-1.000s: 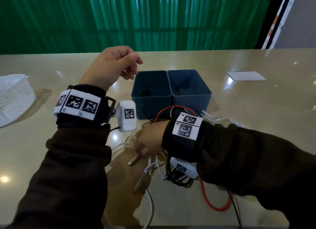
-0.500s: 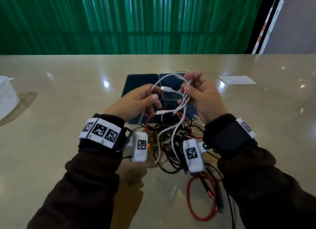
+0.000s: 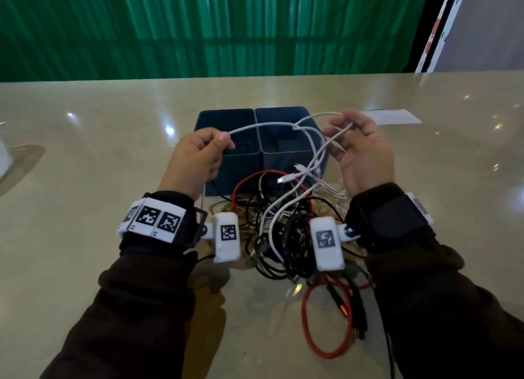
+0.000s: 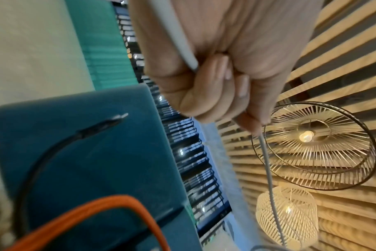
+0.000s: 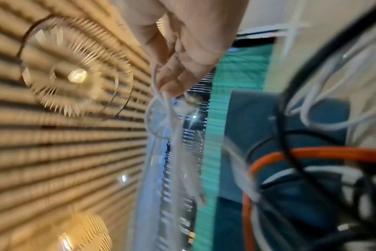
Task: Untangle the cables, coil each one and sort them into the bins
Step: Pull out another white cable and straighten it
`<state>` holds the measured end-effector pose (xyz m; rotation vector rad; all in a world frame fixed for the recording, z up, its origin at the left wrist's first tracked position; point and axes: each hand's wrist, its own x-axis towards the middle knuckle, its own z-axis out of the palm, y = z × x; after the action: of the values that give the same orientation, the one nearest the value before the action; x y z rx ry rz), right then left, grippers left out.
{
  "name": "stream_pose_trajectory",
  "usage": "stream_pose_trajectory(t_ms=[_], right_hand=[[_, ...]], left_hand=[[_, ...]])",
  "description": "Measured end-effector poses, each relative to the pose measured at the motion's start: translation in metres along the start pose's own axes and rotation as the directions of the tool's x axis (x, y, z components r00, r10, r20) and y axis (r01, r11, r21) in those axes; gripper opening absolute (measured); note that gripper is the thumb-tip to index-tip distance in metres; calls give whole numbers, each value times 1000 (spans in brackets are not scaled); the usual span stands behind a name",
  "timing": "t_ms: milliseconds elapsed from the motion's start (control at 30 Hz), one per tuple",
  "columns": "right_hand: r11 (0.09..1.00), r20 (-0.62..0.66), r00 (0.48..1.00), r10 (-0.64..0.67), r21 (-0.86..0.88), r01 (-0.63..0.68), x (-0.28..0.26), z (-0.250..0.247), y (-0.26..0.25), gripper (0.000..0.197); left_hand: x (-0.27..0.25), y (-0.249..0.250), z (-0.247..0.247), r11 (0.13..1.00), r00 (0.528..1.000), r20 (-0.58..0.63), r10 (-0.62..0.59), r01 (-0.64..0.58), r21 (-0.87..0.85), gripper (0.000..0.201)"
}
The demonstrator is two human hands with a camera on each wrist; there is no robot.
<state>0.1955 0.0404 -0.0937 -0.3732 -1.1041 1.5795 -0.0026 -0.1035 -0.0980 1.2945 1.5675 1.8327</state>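
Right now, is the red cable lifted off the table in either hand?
No. The red cable lies on the table; both hands hold only white cable.

From the left wrist camera I see my left hand (image 4: 215, 71) curled around a thin white cable (image 4: 268, 178) that hangs below the fingertips. Left of the hand stands a dark teal plastic bin (image 4: 110, 169), crossed by a black cable (image 4: 43, 163) and an orange cable (image 4: 110, 202).

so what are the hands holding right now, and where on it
Both hold white cable. The left hand grips one near its end; the right hand pinches a bunch of white strands at their upper bend.
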Motion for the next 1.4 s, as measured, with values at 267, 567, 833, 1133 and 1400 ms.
stream_pose_trajectory(t_ms=[267,567,833,1133,1400], right_hand=[[980,-225,956,-189,-105,169,25,-48,-12,17],[792,129,971,-203,-561,240,11,-34,6,41],[996,239,969,52,-89,-32,8,-25,11,37],[972,48,972,-230,-44,232,8,-27,3,31],[923,-144,912,-383,-106,371,14,-37,-10,28]], left_hand=[[7,9,-38,878,879,-464,-113,-131,-461,26],[0,14,-15,907,994,-107,15,-59,-418,61],[-4,18,-17,881,982,80,172,-117,-459,30],[-3,18,-20,924,956,188,226,-150,-352,24],[-1,22,-37,956,992,-76,98,-115,-270,39]])
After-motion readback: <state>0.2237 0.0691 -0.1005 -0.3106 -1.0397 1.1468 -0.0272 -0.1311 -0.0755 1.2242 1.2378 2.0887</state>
